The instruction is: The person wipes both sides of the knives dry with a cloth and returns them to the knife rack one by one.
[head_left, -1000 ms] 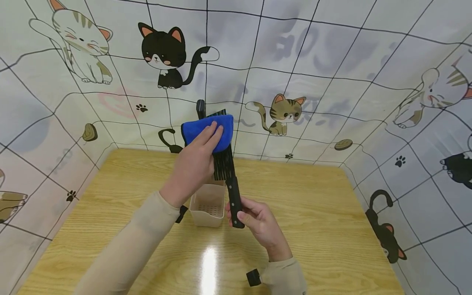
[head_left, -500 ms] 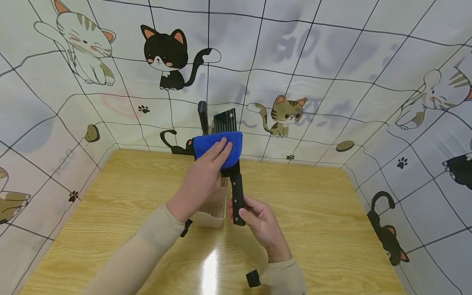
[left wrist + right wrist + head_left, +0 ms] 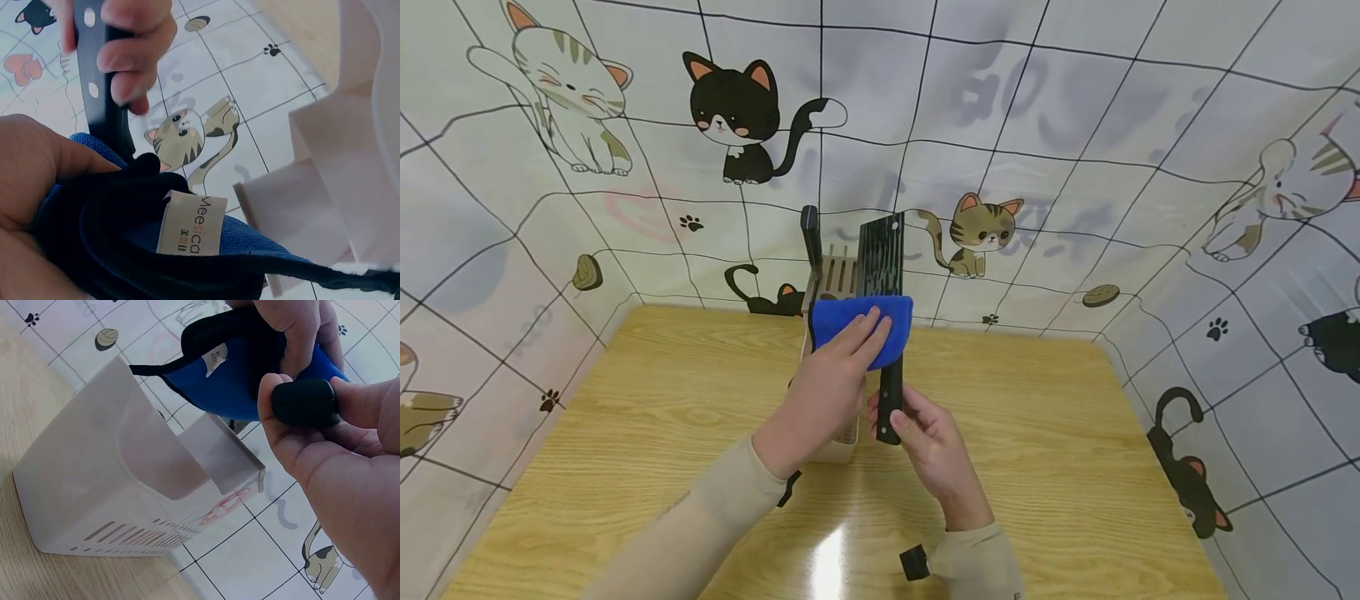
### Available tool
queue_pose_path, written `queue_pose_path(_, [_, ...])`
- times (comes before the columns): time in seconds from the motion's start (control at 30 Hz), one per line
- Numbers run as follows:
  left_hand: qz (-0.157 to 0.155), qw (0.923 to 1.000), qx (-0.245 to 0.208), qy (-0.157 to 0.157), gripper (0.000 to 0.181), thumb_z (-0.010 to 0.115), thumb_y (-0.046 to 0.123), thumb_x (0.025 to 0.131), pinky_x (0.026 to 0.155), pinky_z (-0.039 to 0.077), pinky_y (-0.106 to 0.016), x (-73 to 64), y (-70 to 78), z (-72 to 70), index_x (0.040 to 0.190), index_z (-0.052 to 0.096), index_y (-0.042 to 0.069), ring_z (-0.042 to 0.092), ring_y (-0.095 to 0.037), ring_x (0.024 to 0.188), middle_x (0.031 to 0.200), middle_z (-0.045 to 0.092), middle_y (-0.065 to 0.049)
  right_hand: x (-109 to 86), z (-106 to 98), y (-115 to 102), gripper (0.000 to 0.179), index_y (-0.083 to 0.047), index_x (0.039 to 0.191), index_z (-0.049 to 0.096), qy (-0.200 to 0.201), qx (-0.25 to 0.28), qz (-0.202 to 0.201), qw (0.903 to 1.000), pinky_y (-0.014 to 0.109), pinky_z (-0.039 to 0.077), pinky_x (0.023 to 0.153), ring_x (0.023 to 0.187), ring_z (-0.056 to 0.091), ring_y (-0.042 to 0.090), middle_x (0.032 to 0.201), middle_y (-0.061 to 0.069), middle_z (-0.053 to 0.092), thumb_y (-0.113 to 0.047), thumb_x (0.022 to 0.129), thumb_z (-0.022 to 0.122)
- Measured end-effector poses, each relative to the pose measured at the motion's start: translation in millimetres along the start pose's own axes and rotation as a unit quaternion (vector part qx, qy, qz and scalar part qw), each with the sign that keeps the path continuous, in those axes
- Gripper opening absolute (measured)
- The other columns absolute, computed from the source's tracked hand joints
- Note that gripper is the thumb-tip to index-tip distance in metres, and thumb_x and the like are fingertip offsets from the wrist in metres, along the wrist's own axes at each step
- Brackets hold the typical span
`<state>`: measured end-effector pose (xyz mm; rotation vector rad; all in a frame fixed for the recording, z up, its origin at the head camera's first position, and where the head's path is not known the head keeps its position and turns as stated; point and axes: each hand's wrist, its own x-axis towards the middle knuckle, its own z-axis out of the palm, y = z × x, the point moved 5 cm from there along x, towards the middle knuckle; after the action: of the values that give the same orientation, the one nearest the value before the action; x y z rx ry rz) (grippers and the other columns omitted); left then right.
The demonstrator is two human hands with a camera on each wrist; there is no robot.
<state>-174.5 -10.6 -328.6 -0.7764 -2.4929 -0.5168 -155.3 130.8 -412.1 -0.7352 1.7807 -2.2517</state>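
My right hand grips the black riveted handle of a cleaver, whose broad blade points up and away. Folded over the lower blade is a blue cloth with dark edging. My left hand holds that cloth, its fingers laid along the front of it and pressing toward the blade. A pale label shows on the cloth in the left wrist view, beside the left thumb. In the right wrist view the butt of the handle sits between right thumb and fingers, and the cloth hides the blade.
A beige knife holder stands on the wooden table just behind the left hand, partly covered by it. Another black-handled knife stands in its back slot. A cat-patterned sheet forms the walls around the table.
The cloth and left hand have slid down and to the right along the blade toward the handle, so more blade shows above. The cleaver has swung more upright and shifted slightly right.
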Motion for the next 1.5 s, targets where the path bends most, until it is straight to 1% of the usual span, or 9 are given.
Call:
queue_pose_path(0.17, [0.005,1.0,0.008,-0.001,0.065,0.073,-0.008,0.087,0.097,0.058,-0.045,-3.9,5.4,3.9,0.149,0.055,0.003,0.056,-0.036,0.136,0.152,0.053,-0.019,0.2,-1,1,0.041,0.016,0.145,0.042,0.007,-0.001,-0.006,1.0,0.037,0.06,0.094,0.104,0.068,0.017,0.119,0.019,0.061,-0.005,0.11,0.044])
queue_pose_path(0.33, [0.01,0.9998,0.017,-0.004,0.076,0.084,-0.002,0.081,0.102,0.055,-0.045,-7.0,10.0,6.0,0.15,0.053,0.002,0.056,-0.035,0.137,0.153,0.053,-0.019,1.8,0,0,0.044,0.015,0.149,0.038,0.002,0.008,-0.028,0.9996,0.031,0.06,0.092,0.104,0.067,0.017,0.119,0.011,0.063,-0.005,0.11,0.043])
queue_pose_path(0.4, [0.013,0.9998,0.016,-0.004,0.078,0.085,-0.001,0.08,0.104,0.054,-0.044,-8.3,11.6,5.9,0.151,0.052,0.002,0.055,-0.036,0.137,0.153,0.052,-0.019,2.5,0,-2,0.044,0.016,0.149,0.038,0.001,0.01,-0.034,0.9994,0.029,0.06,0.091,0.104,0.066,0.017,0.12,0.009,0.063,-0.004,0.11,0.043])
queue_pose_path(0.57, [0.028,0.9995,0.018,0.002,0.073,0.08,-0.001,0.084,0.107,0.052,-0.044,-13.2,15.4,5.4,0.151,0.051,0.001,0.055,-0.036,0.138,0.154,0.051,-0.02,3.0,0,-7,0.043,0.02,0.147,0.037,0.008,0.006,-0.037,0.9993,0.031,0.06,0.09,0.106,0.066,0.016,0.121,0.009,0.062,-0.001,0.109,0.042])
queue_pose_path(0.77, [0.036,0.9988,0.033,0.004,0.075,0.084,0.003,0.082,0.108,0.051,-0.043,-19.6,18.1,6.1,0.15,0.052,0.001,0.054,-0.037,0.138,0.154,0.051,-0.02,2.2,1,-6,0.045,0.02,0.149,0.034,0.008,0.012,-0.03,0.9994,0.031,0.06,0.091,0.105,0.066,0.016,0.12,0.009,0.063,-0.001,0.109,0.041])
queue_pose_path(0.9, [0.044,0.9979,0.048,0.009,0.074,0.085,0.005,0.082,0.107,0.052,-0.042,-23.3,20.4,4.8,0.149,0.053,0.001,0.054,-0.036,0.138,0.153,0.052,-0.019,1.9,1,-6,0.046,0.021,0.15,0.031,0.004,0.013,-0.038,0.9992,0.031,0.06,0.091,0.105,0.066,0.015,0.119,0.007,0.064,0.0,0.109,0.041])
queue_pose_path(1.1, [0.055,0.9969,0.056,0.007,0.075,0.086,0.003,0.081,0.107,0.052,-0.043,-29.4,25.2,2.8,0.148,0.054,0.001,0.054,-0.037,0.138,0.153,0.052,-0.019,1.9,-1,-7,0.048,0.018,0.153,0.03,0.002,0.013,-0.045,0.9989,0.029,0.06,0.091,0.107,0.065,0.015,0.127,0.006,0.064,0.0,0.109,0.041])
queue_pose_path(1.27, [0.051,0.9971,0.056,0.004,0.076,0.086,0.002,0.081,0.109,0.05,-0.043,-31.3,27.2,1.8,0.149,0.053,0.0,0.052,-0.036,0.14,0.154,0.051,-0.019,1.6,-1,-8,0.048,0.017,0.153,0.03,-0.003,0.013,-0.05,0.9987,0.03,0.06,0.092,0.108,0.065,0.015,0.132,0.007,0.063,0.001,0.109,0.04])
queue_pose_path(1.5, [0.042,0.9968,0.065,0.017,0.076,0.085,0.006,0.08,0.113,0.047,-0.042,-27.0,25.4,-2.3,0.149,0.054,0.001,0.051,-0.035,0.141,0.154,0.051,-0.018,-0.5,0,-9,0.046,0.02,0.15,0.033,-0.019,0.011,-0.048,0.9986,0.032,0.06,0.092,0.106,0.066,0.016,0.122,0.007,0.065,-0.001,0.109,0.042])
